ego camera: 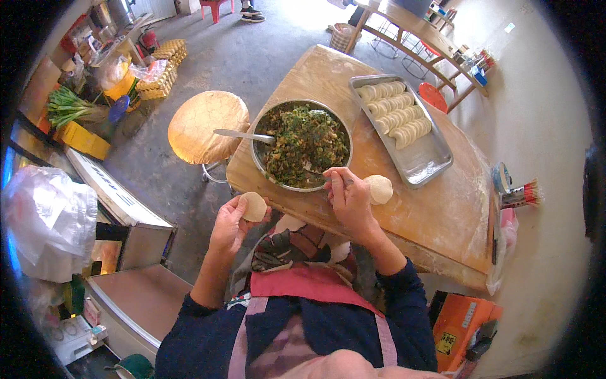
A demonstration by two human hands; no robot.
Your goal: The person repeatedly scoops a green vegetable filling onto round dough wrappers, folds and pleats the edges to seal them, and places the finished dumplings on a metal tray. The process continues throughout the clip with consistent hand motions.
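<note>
My left hand (232, 222) holds a round dough wrapper (254, 207) just off the near left edge of the wooden table. In my right hand (348, 199) is a thin utensil, its far end down in the chopped green filling (303, 142). That filling heaps in a round metal bowl (351, 156), where a metal spoon (241, 135) also leans over the left rim. Beside my right hand lies a pale round of dough wrappers (379, 189); whether it is a stack I cannot tell. Folded dumplings (393, 111) stand in several rows in a metal tray (428, 175).
Flour dusts the wooden table (440, 222). A round padded stool (208, 125) stands at its left. Egg trays (161, 78), green onions (71, 108) and a white plastic bag (52, 222) are farther left. An orange box (466, 327) sits low at right. A person's shoes (252, 15) show at the top.
</note>
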